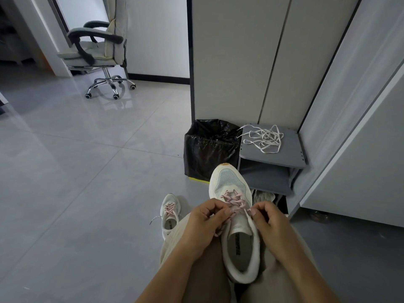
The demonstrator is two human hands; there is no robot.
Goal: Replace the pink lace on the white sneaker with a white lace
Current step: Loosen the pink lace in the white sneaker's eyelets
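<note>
Grey glossy floor tiles [76,171] fill the left half of the frame, and the person sits low at the bottom centre with the white sneaker [231,182] lying on the lap, toe pointing away toward the upper part of the frame. Its pink lace [235,201] is crossed through the eyelets, just between the two hands. On the left side of the lacing, the left hand [205,224] has curled fingers that pinch the pink lace at the lower eyelets, and one loose end hangs out under this hand. At the right side, the right hand [271,224] is curled too and grips the edge of the sneaker's opening beside the top eyelets; whether it also catches the lace I cannot tell. Above the toe, right of centre, the white lace [264,138] lies in a loose tangle on top of a small grey shelf [290,158], well apart from both hands. A bin with a black bag [209,149] stands just beside the shelf on its left, behind the toe. A second sneaker [169,217] rests on the floor close to the left hand, partly hidden by the leg. Tall pale panels [240,62] close the right side and the back, while an office chair [96,47] stands far off in the upper left, with open floor before it.
</note>
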